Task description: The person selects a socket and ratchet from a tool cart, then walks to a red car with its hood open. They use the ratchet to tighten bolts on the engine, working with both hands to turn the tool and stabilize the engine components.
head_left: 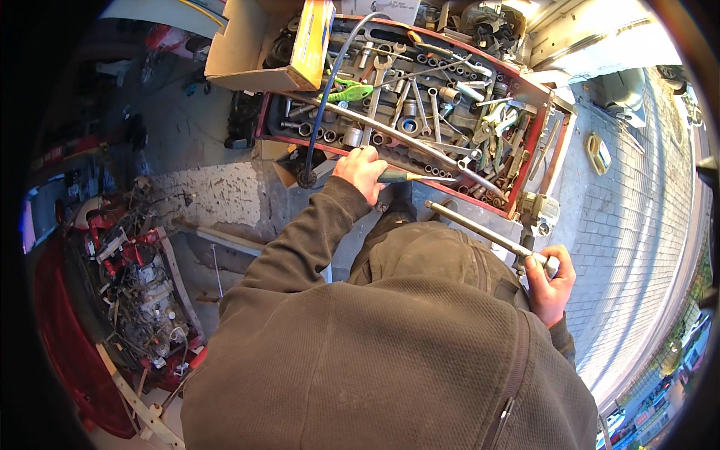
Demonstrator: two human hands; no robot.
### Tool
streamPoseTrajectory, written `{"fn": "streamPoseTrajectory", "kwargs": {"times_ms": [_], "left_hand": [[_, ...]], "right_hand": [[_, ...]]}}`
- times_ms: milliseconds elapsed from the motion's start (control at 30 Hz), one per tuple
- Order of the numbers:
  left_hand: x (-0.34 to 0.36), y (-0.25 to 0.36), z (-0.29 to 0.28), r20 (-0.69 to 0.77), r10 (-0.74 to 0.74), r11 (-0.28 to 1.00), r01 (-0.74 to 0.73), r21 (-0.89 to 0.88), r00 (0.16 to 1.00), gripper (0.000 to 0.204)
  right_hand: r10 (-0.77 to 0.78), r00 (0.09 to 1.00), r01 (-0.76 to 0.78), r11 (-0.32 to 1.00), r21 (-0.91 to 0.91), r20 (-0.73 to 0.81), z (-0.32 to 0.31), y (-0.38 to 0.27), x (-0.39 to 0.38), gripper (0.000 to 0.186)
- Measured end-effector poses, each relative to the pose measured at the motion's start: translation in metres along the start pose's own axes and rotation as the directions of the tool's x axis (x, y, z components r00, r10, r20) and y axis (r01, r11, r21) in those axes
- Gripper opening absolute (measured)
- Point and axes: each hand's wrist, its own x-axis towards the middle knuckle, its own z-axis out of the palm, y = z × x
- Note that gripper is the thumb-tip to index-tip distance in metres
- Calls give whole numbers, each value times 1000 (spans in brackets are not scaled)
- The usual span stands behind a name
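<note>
My left hand (360, 172) is closed on a tool with a dark green handle and slim metal tip (416, 177), at the near edge of a red tool drawer (519, 193). The drawer holds several wrenches (420, 110), sockets, pliers (493, 122) and a green-handled tool (349, 91). A long metal bar (390, 127) lies diagonally across them, and a blue hose (322, 105) arches over the left part. At lower right my right hand (550, 283) grips another long steel bar (484, 229), with a thick head by my thumb and the narrow end pointing toward the drawer.
An open cardboard box (249, 46) stands on the drawer's back left. At left is a dismantled red vehicle (64, 322) with exposed engine parts (150, 300). A grey-beige power tool (540, 209) is beside the drawer's right corner. Outside, a yellowish object (598, 152) lies on paving.
</note>
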Motion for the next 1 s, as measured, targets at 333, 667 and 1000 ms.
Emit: {"fn": "streamPoseTrajectory", "kwargs": {"times_ms": [333, 667, 1000], "left_hand": [[35, 41, 54, -279, 14, 1000, -6, 28, 960, 47], [10, -5, 46, -247, -202, 940, 258, 222, 948, 31], [66, 0, 5, 284, -566, 824, 542, 166, 774, 39]], "right_hand": [[-19, 999, 22, 998, -60, 44, 6, -1, 1, 20], [4, 1000, -4, 1000, -28, 26, 5, 3, -2, 21], [-5, 999, 7, 998, -55, 46, 10, 3, -3, 20]]}}
